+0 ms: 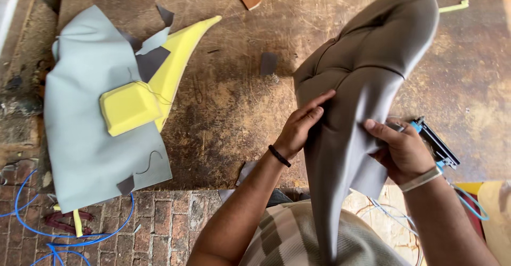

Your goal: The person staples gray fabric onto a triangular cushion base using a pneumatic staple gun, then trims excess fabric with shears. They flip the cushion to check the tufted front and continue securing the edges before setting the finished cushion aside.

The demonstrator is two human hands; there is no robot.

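A taupe upholstered cushion cover (367, 58) stands lifted over the worn wooden surface (229, 101), its padded, seamed top up at about one o'clock and its loose skirt hanging down toward six o'clock, in front of the person's striped top. The left hand (301, 127) lies flat against the fabric's left edge, fingers (319, 102) stretched out and pointing toward one o'clock, pressing on the cloth rather than closing around it. The right hand (402, 151) sits at the cover's right edge, at about four o'clock from the seam; its fingers are curled shut, pinching a fold of the fabric, thumb on top (a pale band circles that wrist). Just behind the right hand, toward three o'clock, a black and blue staple gun (434, 143) lies on the surface with a thin hose trailing down. Well apart, at nine o'clock, a pale grey sheet of leatherette (80, 138) is spread out with a yellow foam block (128, 106) on it and a yellow foam wedge (183, 53) beside. Blue cable (96, 237) loops over the brick floor (165, 218) at seven o'clock.
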